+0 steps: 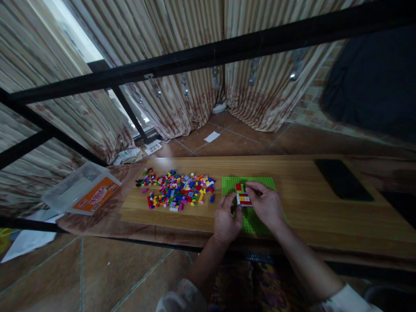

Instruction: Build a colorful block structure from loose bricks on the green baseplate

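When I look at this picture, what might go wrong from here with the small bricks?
The left hand and right hand crowd the small brick piece over the green plate; an uneven push might loosen a brick.

The loose bricks lie spread on the wooden board, with no raised rim visible; a careless sleeve could perhaps sweep some off.

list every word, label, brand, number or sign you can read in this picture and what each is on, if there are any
None can be read for certain.
Orange label on the clear plastic box: large white characters, too blurred to read.
White rectangular printed item on the brown tiled floor: dark marks, too small to read.
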